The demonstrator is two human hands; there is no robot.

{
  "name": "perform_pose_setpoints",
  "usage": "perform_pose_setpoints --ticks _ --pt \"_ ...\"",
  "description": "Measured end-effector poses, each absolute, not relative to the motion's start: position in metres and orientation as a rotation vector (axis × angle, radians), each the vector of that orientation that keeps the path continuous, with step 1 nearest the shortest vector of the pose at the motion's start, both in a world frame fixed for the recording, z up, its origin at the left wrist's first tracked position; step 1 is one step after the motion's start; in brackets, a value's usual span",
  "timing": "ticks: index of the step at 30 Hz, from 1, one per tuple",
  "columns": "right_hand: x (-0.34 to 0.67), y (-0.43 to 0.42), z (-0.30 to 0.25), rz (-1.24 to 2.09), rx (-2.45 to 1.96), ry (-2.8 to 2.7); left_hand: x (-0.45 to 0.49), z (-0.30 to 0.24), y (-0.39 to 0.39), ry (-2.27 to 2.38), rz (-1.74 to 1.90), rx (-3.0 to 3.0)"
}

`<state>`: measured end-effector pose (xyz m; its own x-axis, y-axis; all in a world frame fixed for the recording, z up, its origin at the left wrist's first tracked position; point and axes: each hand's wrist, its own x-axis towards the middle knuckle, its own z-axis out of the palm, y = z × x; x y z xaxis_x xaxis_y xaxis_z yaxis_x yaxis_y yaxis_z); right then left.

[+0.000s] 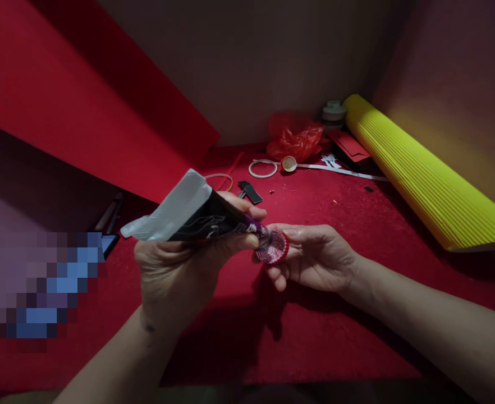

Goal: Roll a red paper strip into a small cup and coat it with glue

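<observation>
My left hand (188, 266) is closed around a black and purple squeeze tube (207, 216) with a flat whitish end. The tube slants down to the right, its narrow end at the mouth of a small red cup-shaped piece (282, 247). Fine ridges run round the inside of that piece, and its rim is serrated. My right hand (315, 252) grips the piece between thumb and fingers, palm partly turned up. Whether the tube's tip touches the inside cannot be made out.
On the red tabletop (348, 331), beyond my hands, lie a black strip (251, 192), a white ring (263, 168), a small round piece (288, 164) and a red plastic bag (293, 137). A yellow corrugated roll (424, 174) lies right; a red corrugated sheet (117, 106) leans left.
</observation>
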<state>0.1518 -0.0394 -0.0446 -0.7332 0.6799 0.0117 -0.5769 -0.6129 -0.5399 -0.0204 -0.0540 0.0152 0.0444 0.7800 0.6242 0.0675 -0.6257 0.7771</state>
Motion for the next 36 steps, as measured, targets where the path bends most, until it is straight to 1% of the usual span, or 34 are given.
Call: perform_pose_setpoints --ticks 4,9,15,24,29,36 --pt "0.1534 -0.0392 -0.0457 2.305 -0.285 -0.683 -0.0179 0.0162 -0.0542 0.847 1.695 1.688" --pt "0.1538 -0.0387 -0.0471 2.295 -0.288 -0.709 -0.0208 0.0171 -0.053 0.814 1.678 1.747" --pt "0.1539 -0.0385 -0.0472 2.302 -0.282 -0.693 -0.0177 0.0188 -0.0538 0.746 1.709 1.671" --pt "0.1526 -0.0382 -0.0485 2.294 -0.264 -0.676 -0.0214 0.0176 -0.0539 0.807 1.691 1.741" --pt "0.151 -0.038 -0.0482 2.296 -0.284 -0.676 -0.0266 0.0173 -0.0523 0.852 1.64 1.876" --pt "0.1529 -0.0384 -0.0457 2.296 -0.325 -0.668 -0.02 0.0188 -0.0518 0.836 1.752 1.798"
